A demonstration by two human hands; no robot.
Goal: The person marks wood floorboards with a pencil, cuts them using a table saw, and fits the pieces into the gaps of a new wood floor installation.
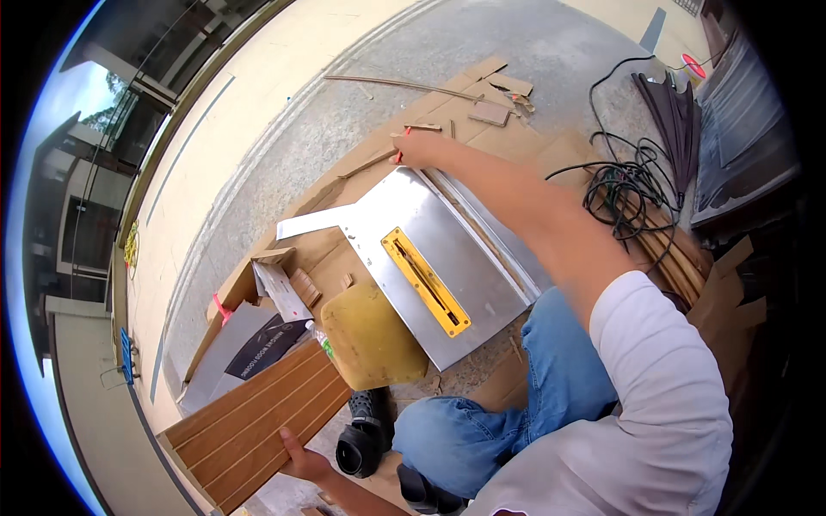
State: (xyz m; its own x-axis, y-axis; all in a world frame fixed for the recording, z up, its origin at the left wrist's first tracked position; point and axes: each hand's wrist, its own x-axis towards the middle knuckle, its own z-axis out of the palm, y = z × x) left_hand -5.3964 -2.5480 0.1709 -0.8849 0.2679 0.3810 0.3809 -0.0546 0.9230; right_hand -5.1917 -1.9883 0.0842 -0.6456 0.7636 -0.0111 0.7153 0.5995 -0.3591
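My left hand [305,461] grips the edge of a grooved brown wood plank [258,413], thumb on its top face. The plank slants across the lower left, its far end beside a yellowish plastic jerrycan [370,340]. My right arm reaches over a table saw [430,232] with a metal top and a yellow slotted insert [426,282]. Past the saw's far edge, my right hand [417,149] is closed by something small with red on it; what it holds is too small to make out.
Flattened cardboard [508,120] with wood offcuts [489,113] lies under and beyond the saw. A carton [249,348] stands left of the jerrycan. Coiled black cable [632,193] and a folded dark umbrella [671,129] lie at right. A black shoe [361,443] is near the plank.
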